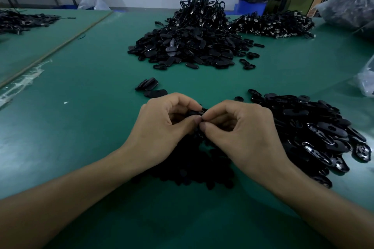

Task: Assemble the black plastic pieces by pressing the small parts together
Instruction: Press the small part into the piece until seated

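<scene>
Two hands meeting above green table (pixel 81 127): left hand (pixel 162 125), right hand (pixel 240 129), fingertips of both curling in, pinching one small black piece (pixel 197 111). One dark pile (pixel 188 168) lying beneath wrists. Second pile (pixel 315 131) sitting right. Few loose pieces (pixel 150 87) lying beyond. Shell heap (pixel 190 46) and cable heap (pixel 273 24) sitting farthest.

We count two grips: left grip (pixel 168 125), right grip (pixel 238 127). One piece (pixel 197 112) pinched between them.
Piles of black parts, we make five: near pile (pixel 313 133), pile under grips (pixel 192 168), far pile (pixel 188 46), cable pile (pixel 273 24), left pile (pixel 20 20).
One loose cluster (pixel 149 87); we can't count its overlapped pieces.
One bin (pixel 251 7).
Three bags: big bag (pixel 348 6), side bag (pixel 366 81), back bag (pixel 91 2).
</scene>
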A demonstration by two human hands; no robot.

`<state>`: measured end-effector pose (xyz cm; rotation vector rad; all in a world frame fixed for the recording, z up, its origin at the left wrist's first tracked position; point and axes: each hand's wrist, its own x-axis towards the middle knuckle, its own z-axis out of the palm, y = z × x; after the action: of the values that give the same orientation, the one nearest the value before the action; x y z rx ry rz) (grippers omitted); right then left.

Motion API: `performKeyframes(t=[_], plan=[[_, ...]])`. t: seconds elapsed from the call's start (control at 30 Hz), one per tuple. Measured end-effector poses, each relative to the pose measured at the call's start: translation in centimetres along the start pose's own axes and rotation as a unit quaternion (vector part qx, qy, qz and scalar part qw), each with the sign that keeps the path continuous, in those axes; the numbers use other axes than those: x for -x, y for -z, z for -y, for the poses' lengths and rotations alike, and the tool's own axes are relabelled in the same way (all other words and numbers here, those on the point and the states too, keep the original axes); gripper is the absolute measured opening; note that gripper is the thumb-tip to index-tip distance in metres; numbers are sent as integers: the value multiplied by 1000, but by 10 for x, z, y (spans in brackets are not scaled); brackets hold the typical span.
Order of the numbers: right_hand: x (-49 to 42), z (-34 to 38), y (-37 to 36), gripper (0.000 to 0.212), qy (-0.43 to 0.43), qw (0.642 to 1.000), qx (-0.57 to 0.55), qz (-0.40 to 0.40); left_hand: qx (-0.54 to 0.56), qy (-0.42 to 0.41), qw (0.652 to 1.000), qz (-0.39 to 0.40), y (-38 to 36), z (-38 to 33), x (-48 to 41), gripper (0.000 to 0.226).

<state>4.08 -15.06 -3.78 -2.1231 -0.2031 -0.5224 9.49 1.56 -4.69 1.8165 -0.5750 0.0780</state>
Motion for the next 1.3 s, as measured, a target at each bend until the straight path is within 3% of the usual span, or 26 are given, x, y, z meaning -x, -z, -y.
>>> performKeyframes(t=[0.2, 0.57, 0.77, 1.0, 1.2, 1.3], plan=[[-4, -3, 5, 20, -28, 1000, -1, -7, 23, -15, 1000, -4, -4, -4, 3, 15], [-2, -1, 7, 20, 18, 999, 41, 1, 3, 0, 998, -60, 3, 1, -2, 26], [-2, -4, 9, 17, 37, 993, 104, 33, 6, 1, 998, -63, 3, 2, -3, 15], [-4, -7, 10, 11, 9, 996, 78, 30, 4, -2, 998, -59, 4, 3, -3, 16], [-2, -4, 11, 27, 48, 994, 96, 11, -4, -22, 999, -43, 2, 0, 1, 30], [-2, -3, 9, 28, 27, 998, 61, 17, 2, -27, 999, -32, 0, -3, 4, 29]])
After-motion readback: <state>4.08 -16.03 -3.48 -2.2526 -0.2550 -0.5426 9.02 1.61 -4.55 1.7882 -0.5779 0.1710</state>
